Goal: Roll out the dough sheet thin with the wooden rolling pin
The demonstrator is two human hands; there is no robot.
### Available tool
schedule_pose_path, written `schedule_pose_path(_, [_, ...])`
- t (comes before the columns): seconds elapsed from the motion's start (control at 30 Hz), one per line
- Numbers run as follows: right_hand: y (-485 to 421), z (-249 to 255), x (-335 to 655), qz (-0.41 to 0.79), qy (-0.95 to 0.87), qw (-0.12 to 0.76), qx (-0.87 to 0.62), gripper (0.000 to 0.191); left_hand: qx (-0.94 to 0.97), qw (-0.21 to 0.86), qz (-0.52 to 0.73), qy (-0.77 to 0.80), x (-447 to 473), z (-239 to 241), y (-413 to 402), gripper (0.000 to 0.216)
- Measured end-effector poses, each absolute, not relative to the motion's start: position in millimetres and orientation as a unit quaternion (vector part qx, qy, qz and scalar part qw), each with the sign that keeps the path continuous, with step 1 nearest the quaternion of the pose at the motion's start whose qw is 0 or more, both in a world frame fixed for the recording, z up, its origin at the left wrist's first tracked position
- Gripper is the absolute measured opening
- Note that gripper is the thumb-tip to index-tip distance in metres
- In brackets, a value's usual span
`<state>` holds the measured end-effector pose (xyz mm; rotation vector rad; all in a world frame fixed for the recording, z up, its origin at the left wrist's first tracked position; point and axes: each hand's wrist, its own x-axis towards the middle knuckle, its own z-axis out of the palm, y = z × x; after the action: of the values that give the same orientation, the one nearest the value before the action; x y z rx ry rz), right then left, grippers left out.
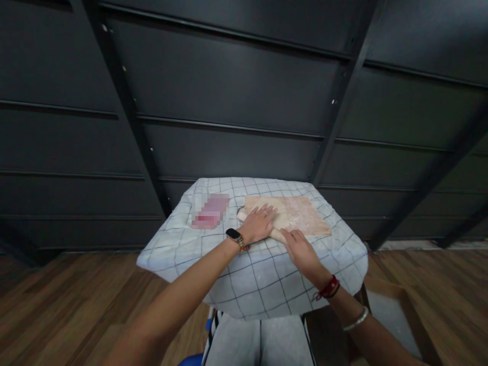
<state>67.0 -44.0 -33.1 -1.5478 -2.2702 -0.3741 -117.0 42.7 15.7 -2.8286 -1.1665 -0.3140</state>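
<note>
A flattened round of pale dough [282, 219] lies on a floured wooden board [314, 218]. Across the near left side of the board runs a light wooden rolling pin [278, 235]. My left hand [260, 223] rests over the middle of the pin, fingers stretched out flat and reaching onto the dough. My right hand [301, 249] has its fingers closed around the near right end of the pin. Part of the pin and the dough's left side are hidden beneath my left hand.
A white checked cloth [259, 284] covers the small table. Left of the board lies a pink, pixelated item [211, 211] that I cannot make out. A dark panelled wall [229, 86] stands behind the table. An open box [396, 315] sits on the wooden floor at right.
</note>
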Motion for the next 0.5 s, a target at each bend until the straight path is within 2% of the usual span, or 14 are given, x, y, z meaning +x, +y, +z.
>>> schedule_pose_path(0.23, [-9, 14, 114, -0.072, -0.807, 0.235, -0.537, 0.046, -0.899, 0.057, -0.14, -0.41, -120, 33, 69, 0.053])
schedule_pose_path(0.33, [18, 30, 124, -0.044, -0.813, 0.218, -0.537, 0.041, -0.888, 0.059, -0.136, -0.436, -109, 38, 87, 0.053])
schedule_pose_path(0.5, [54, 38, 126, 0.043, -0.843, 0.139, -0.518, 0.025, -0.88, 0.019, -0.078, -0.467, -91, 24, 109, 0.05])
